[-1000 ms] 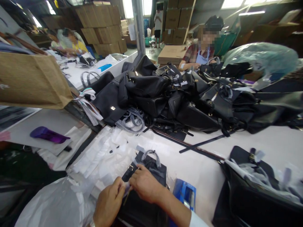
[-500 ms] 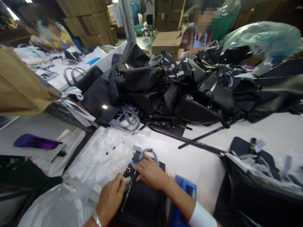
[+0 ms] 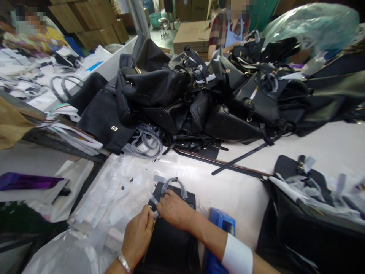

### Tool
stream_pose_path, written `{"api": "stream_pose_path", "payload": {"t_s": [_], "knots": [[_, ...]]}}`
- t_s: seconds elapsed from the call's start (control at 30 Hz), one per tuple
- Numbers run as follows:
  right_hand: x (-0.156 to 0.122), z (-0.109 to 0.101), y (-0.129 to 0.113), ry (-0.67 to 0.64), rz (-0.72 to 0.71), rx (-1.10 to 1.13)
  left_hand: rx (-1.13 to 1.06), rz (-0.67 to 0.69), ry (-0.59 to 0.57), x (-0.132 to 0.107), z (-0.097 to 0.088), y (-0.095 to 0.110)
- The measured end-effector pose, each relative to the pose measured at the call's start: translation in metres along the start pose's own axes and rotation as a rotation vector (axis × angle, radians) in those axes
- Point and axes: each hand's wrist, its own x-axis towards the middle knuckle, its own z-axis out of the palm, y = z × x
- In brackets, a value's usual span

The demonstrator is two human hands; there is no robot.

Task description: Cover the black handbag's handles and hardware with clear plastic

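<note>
A black handbag point(image 3: 173, 243) lies in front of me on the white table, its looped handle point(image 3: 182, 188) wrapped in clear film. My left hand point(image 3: 139, 230) is closed at the bag's upper left edge, thumb and finger pinching a short black strap point(image 3: 153, 203) beside a gold buckle. Right against it, my right hand point(image 3: 173, 209) curls its fingers over the same strap, part of which is in clear film. The fingers hide most of the strap. A gold zip edge shows just below the left hand.
Black bags point(image 3: 159, 87) are heaped along the back of the table. White paper scraps point(image 3: 114, 190) and plastic film point(image 3: 76, 251) lie left. A blue object point(image 3: 219, 220) sits by my right forearm. An open black bag point(image 3: 313, 224) stands at right. A co-worker point(image 3: 228, 30) sits opposite.
My two hands have come closer together at the strap, the right moving left and the left slightly up. The view has shifted, so the background sits higher and further left.
</note>
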Motion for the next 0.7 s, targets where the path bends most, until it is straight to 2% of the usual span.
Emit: {"api": "stream_pose_path", "payload": {"t_s": [0.17,0.33,0.43,0.53,0.6,0.63,0.7], "knots": [[-0.004,0.009,0.004,-0.014,0.012,0.059,-0.203,-0.001,-0.014,0.005,0.009,-0.002],[-0.012,0.014,0.004,0.005,0.137,0.19,-0.682,0.006,-0.199,0.018,0.01,-0.019],[-0.012,0.013,0.0,0.011,0.163,0.234,-0.855,-0.031,-0.328,0.025,0.008,-0.027],[-0.015,0.008,-0.006,0.032,0.185,0.279,-0.828,-0.123,-0.591,0.029,0.004,-0.029],[-0.021,0.005,-0.01,0.114,0.239,0.32,-0.763,-0.191,-0.716,0.027,0.0,-0.028],[-0.026,0.004,-0.013,0.18,0.3,0.35,-0.723,-0.199,-0.704,0.025,-0.001,-0.028],[-0.034,0.007,-0.02,0.365,0.529,0.454,-0.572,-0.147,-0.543,0.019,-0.003,-0.027]]}}
